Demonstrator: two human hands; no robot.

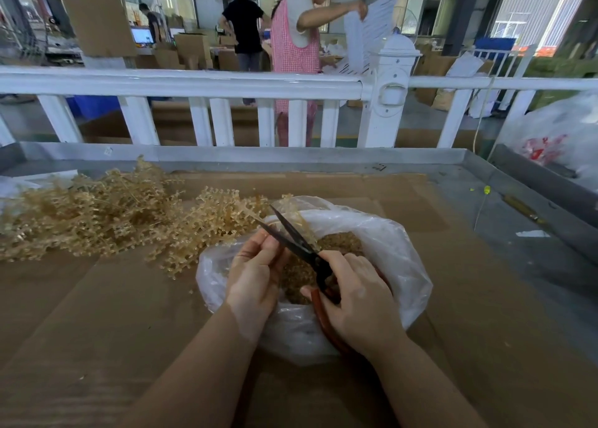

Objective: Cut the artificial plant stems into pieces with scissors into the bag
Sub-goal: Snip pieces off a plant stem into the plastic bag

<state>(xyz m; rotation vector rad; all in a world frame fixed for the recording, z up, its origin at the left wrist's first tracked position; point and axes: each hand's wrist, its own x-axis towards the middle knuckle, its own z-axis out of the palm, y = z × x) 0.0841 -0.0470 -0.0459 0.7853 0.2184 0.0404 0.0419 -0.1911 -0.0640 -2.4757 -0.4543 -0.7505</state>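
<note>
A clear plastic bag (398, 253) stands open on the cardboard, with golden-brown cut pieces (339, 241) heaped inside it. My right hand (359, 301) grips the red handles of black-bladed scissors (291, 236), whose blades are spread apart over the bag's mouth. My left hand (255, 275) pinches a golden plant stem (294, 215) that lies between the blades. A pile of golden artificial plant stems (97, 214) covers the table to the left of the bag.
Brown cardboard (129, 314) covers the metal table, which has a raised rim (259, 154). A white fence (226, 84) runs behind it. Another plastic bag (556, 139) sits at the right edge. People work among boxes beyond the fence.
</note>
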